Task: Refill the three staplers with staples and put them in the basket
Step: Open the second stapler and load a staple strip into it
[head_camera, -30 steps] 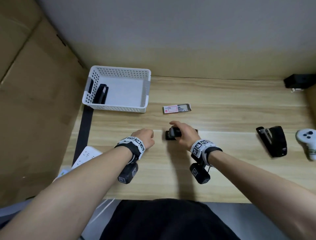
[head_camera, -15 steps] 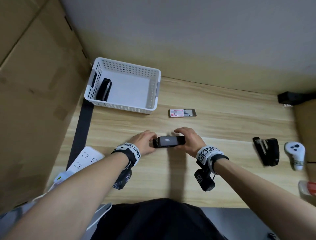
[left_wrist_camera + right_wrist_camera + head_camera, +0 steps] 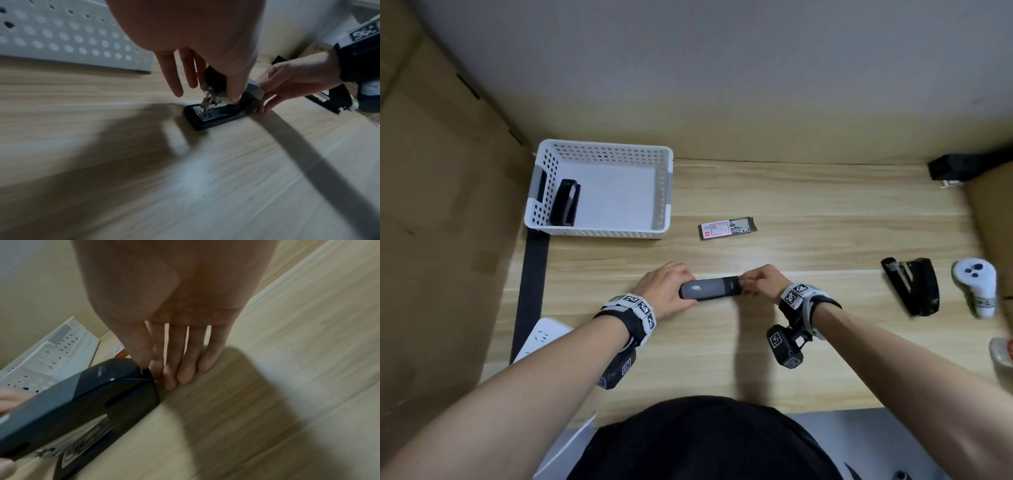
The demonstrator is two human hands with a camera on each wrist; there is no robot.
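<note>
A grey and black stapler (image 3: 710, 289) lies crosswise at the middle of the wooden table (image 3: 808, 202), closed. My left hand (image 3: 679, 291) pinches its front end between thumb and fingers, and the metal nose shows above the base (image 3: 216, 115). At the rear end, my right hand (image 3: 745, 286) pinches it, thumb on the back edge (image 3: 144, 368), other fingertips touching the table. A second black stapler (image 3: 565, 202) stands against the left wall inside the white basket (image 3: 602, 148). The third stapler (image 3: 911, 286) lies opened out at the right. The staple box (image 3: 727, 228) lies open behind the hands.
A white controller (image 3: 976, 284) lies right of the opened stapler. A white power strip (image 3: 541, 337) sits at the near left edge beside a black strip. Cardboard walls close the left and right sides; a black object (image 3: 955, 168) sits at the far right corner.
The stapler has turned from end-on under my right hand to crosswise. My left hand, curled apart on the table before, moved in and took its front end.
</note>
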